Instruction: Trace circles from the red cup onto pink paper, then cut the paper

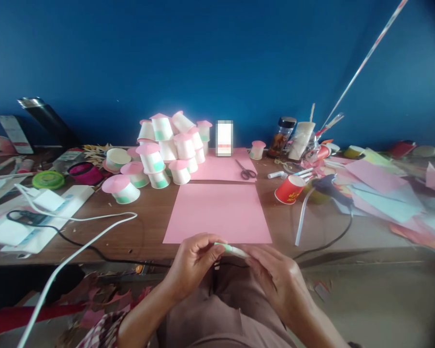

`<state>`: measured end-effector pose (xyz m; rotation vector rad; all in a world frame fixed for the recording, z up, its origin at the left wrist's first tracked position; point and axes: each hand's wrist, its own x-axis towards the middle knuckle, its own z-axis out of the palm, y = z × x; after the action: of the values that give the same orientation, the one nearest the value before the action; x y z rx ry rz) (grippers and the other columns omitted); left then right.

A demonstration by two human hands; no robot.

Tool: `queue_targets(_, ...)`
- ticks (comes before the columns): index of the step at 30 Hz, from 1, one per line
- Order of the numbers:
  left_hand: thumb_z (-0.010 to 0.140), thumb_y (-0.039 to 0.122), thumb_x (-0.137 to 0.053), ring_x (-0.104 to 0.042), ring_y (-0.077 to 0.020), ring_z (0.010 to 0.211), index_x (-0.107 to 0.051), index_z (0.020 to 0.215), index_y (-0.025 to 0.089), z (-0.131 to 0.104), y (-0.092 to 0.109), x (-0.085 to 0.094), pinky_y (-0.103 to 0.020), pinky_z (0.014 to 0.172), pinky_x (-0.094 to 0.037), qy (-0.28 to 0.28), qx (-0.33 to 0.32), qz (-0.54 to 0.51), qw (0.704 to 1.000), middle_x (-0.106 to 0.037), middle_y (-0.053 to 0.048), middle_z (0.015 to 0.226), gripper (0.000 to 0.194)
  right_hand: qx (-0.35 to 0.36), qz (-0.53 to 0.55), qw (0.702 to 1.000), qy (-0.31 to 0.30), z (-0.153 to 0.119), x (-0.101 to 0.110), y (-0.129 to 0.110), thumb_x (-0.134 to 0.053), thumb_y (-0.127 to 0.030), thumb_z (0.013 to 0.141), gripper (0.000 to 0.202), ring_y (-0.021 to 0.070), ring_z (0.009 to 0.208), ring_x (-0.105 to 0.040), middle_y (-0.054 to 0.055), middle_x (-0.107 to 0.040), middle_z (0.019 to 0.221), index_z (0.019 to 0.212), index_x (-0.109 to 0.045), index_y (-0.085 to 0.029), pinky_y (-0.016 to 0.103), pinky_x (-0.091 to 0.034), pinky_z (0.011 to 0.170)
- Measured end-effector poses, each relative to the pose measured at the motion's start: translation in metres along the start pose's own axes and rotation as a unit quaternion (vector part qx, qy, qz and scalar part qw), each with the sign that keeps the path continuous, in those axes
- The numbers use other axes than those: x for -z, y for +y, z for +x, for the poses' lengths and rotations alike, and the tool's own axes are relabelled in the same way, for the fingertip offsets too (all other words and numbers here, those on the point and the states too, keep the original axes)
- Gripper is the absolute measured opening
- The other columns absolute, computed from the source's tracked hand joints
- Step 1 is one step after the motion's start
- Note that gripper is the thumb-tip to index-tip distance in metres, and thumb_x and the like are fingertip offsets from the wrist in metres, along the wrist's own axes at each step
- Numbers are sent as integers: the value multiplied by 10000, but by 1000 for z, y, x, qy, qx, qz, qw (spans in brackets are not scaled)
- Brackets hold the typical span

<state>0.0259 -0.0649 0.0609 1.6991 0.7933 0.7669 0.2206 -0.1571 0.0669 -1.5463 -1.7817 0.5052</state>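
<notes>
In front of my body, at the table's near edge, my left hand (pixel 197 261) pinches the green end of a slim white-and-green piece (pixel 235 251) between thumb and fingers. My right hand (pixel 275 273) has its fingers closed at the white end of the same piece. Its exact kind is unclear, since fingertips cover both ends. Just beyond my hands a pink paper sheet (pixel 219 212) lies flat. Black-handled scissors (pixel 246 171) rest on another pink sheet (pixel 217 169) farther back.
White paper cups with pink tops (pixel 152 157) are piled at the back left. A red paper cup (pixel 289 189) and a glue gun (pixel 331 188) sit to the right, near loose coloured paper (pixel 384 198). A white cable (pixel 94 237) and a power strip (pixel 58 217) occupy the left.
</notes>
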Motion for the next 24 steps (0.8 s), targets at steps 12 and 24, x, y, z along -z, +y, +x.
queue_targets(12, 892, 354, -528, -539, -86, 640, -663, 812, 164, 0, 6, -4, -185, 626, -412, -41, 12, -22, 999, -610, 13, 667, 247, -47, 75, 996, 2, -8, 2, -16, -481, -247, 942, 248, 166, 777, -650, 60, -702, 892, 1087, -676, -195, 225, -482, 687)
queue_targets(24, 844, 444, -564, -520, -107, 641, -644, 1025, 146, 2, -14, -12, -223, 616, -433, -39, 64, -33, 997, -603, -12, 741, 358, -97, 79, 989, -75, -9, 5, -3, -454, -220, 920, 202, 172, 834, -647, 35, -697, 912, 997, -639, -204, 239, -478, 758)
